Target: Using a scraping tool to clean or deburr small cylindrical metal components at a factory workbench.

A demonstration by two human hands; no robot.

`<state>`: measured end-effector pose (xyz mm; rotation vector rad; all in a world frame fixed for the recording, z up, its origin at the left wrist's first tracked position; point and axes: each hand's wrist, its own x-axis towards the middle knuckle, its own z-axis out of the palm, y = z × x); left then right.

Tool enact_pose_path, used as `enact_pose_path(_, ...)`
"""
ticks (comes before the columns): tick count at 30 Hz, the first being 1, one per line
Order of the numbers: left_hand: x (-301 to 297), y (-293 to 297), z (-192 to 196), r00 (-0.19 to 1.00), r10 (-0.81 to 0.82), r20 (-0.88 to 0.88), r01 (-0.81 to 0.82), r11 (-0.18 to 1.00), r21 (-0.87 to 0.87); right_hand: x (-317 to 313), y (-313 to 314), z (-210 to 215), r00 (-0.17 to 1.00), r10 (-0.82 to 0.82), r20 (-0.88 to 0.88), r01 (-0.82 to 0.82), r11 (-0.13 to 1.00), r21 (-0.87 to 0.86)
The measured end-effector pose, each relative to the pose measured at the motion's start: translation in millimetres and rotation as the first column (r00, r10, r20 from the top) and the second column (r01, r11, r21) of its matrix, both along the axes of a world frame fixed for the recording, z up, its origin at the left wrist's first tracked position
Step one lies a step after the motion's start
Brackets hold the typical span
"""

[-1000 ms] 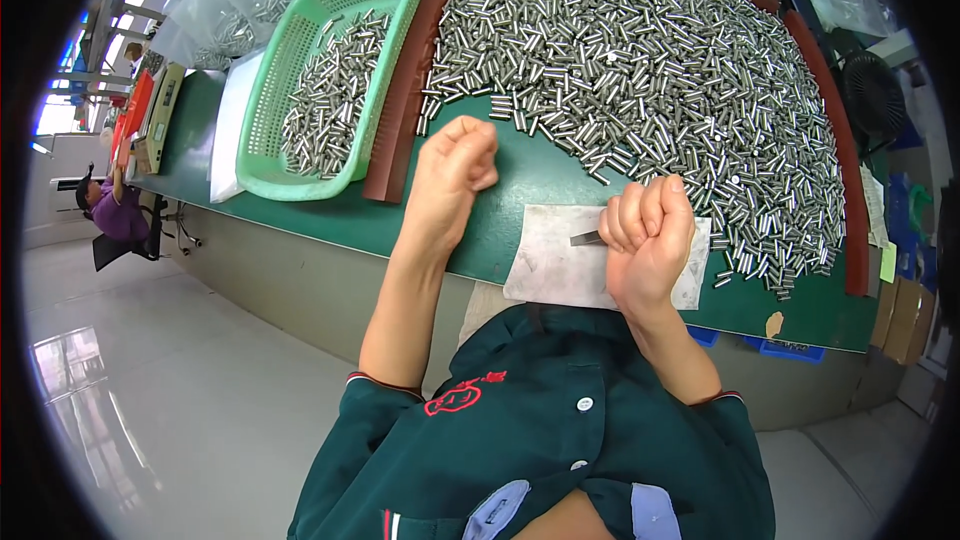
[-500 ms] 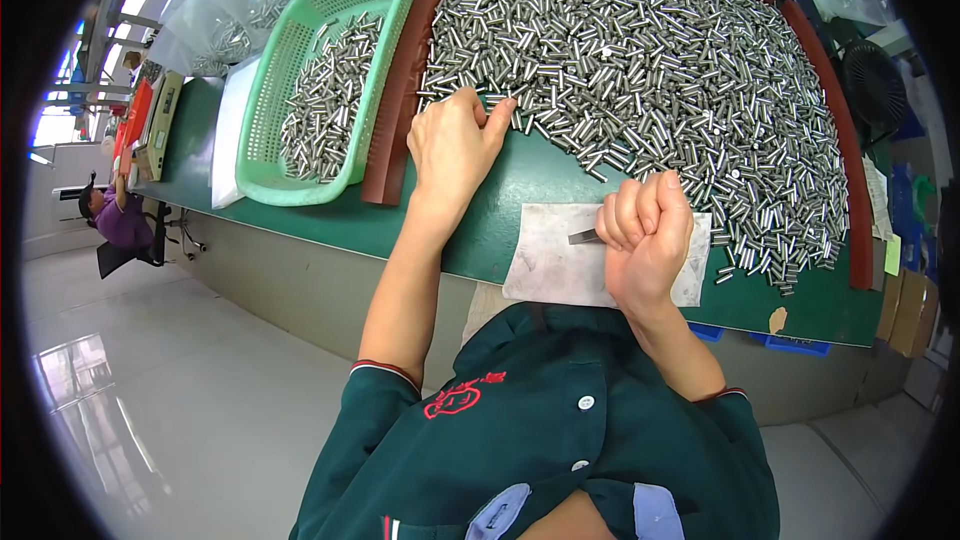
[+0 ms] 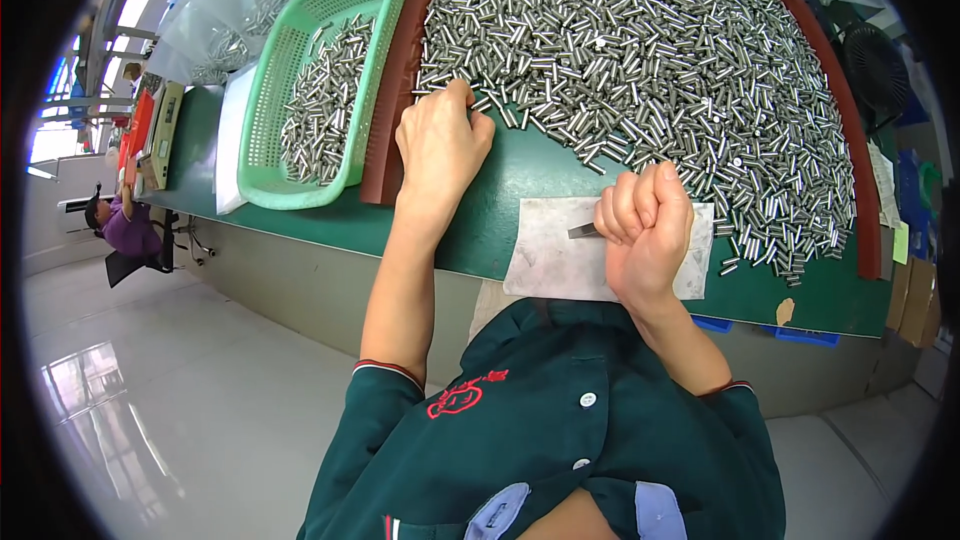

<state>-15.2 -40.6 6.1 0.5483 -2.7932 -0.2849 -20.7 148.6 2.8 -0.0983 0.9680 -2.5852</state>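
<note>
- Our left hand (image 3: 440, 145) lies palm-down, fingertips pinching into the near-left fringe of the steel pin heap (image 3: 640, 70).
- Our right hand (image 3: 645, 230) is fisted around a small dark tool (image 3: 582, 230) over the grey sheet (image 3: 550, 260) at the bench's near edge.
- Risk: a careless drag could roll pins off that edge.
- The green basket (image 3: 260, 160) sits left, part-filled.
</note>
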Motion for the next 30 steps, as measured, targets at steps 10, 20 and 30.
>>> enact_pose_path(10, 0.1, -5.8, -3.0, 0.965, -0.254, -0.057, 0.245, 0.96, -0.135, 0.7, 0.7, -0.1, 0.999, 0.015, -0.038, -0.013, 0.999, 0.049)
enact_pose_path(20, -5.3, -15.4, -5.0, 0.948, -0.318, -0.02, 0.311, 0.936, -0.165, -0.2, -0.3, 1.9, 1.0, 0.022, -0.01, -0.021, 0.999, 0.042)
enact_pose_path(30, 11.6, 6.9, -11.8, 0.788, -0.276, -0.55, 0.548, 0.721, 0.424, -0.4, 0.2, -0.2, 1.0, 0.01, -0.008, -0.01, 1.0, -0.021)
